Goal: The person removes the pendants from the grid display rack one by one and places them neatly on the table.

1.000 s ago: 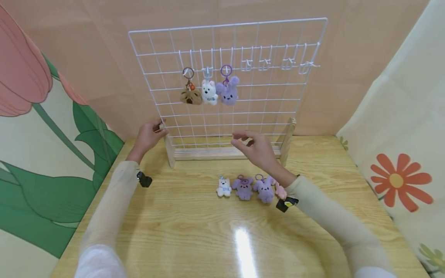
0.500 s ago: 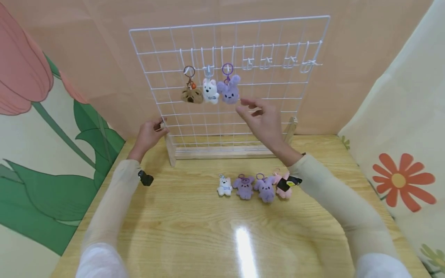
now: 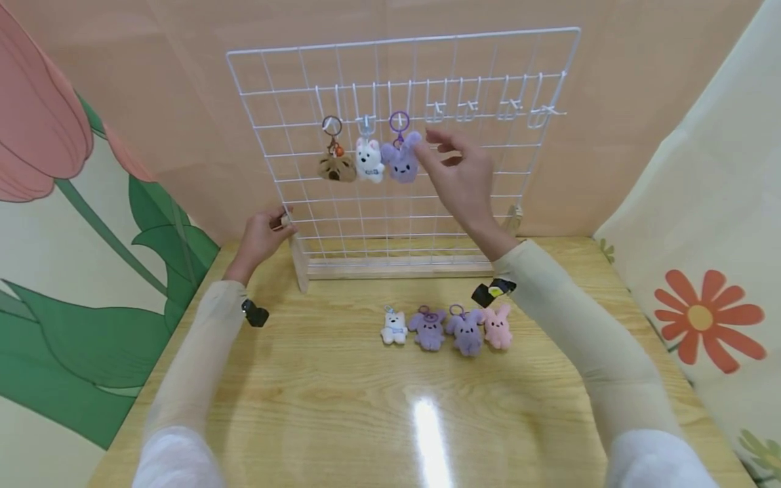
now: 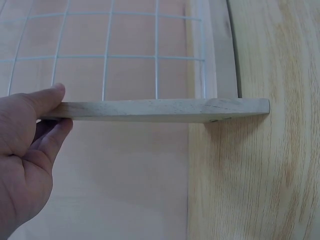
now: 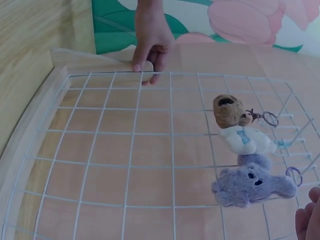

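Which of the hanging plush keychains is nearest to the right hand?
The hanging purple keychain, rightmost of the three; the white keychain and the brown keychain hang farther from the right hand.

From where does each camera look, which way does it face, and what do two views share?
Head: worn on the head, facing forward and down at the white wire grid and yellow wooden table; left hand, right hand and beige sleeves show.
Left wrist: on that wrist, facing the pale wooden upright; only the left hand shows.
Right wrist: on that wrist, facing across the grid towards the left hand; the right hand partly shows.
Head and right wrist share the left hand and the hanging purple plush rabbit.
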Motion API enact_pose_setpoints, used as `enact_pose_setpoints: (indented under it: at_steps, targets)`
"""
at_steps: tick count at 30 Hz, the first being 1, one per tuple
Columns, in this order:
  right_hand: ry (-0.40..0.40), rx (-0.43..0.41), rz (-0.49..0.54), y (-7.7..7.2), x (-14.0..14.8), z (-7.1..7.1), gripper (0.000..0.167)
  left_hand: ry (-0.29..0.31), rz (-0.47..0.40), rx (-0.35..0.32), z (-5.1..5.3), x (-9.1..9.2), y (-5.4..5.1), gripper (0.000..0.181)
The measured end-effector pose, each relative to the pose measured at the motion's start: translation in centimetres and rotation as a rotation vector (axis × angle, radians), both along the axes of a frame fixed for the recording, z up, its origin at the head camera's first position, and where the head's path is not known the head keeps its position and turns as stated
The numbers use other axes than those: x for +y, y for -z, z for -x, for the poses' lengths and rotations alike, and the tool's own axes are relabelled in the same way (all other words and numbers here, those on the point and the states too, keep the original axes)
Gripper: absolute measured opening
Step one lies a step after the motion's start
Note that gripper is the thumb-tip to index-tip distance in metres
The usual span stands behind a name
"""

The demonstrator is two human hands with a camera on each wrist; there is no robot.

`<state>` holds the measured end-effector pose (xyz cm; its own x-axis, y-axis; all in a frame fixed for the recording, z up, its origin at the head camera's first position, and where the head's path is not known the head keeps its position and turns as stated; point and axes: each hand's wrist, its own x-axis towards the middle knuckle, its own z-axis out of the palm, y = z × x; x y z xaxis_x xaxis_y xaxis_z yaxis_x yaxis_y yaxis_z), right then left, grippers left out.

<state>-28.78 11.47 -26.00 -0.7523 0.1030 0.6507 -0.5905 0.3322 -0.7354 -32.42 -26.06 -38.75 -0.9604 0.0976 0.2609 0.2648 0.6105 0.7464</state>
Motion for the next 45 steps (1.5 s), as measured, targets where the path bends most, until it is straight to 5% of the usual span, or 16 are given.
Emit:
enact_pose_setpoints:
  at_steps: [10,20,45]
  targets:
    - [0.048,0.053,0.015,-0.6,-1.5,2.2,0.036,-0.003,-0.006,-0.005,0.0,-0.1,0.1,0.050]
    - [0.078,-0.009,0.015,-0.6,-2.4,3.6,0.030,0.008,-0.009,-0.004,0.1,0.0,-0.1,0.050]
    - [0.146,-0.040,0.013,-1.1,-3.5,4.3,0.020,0.014,-0.006,0.011,0.0,0.0,0.0,0.050]
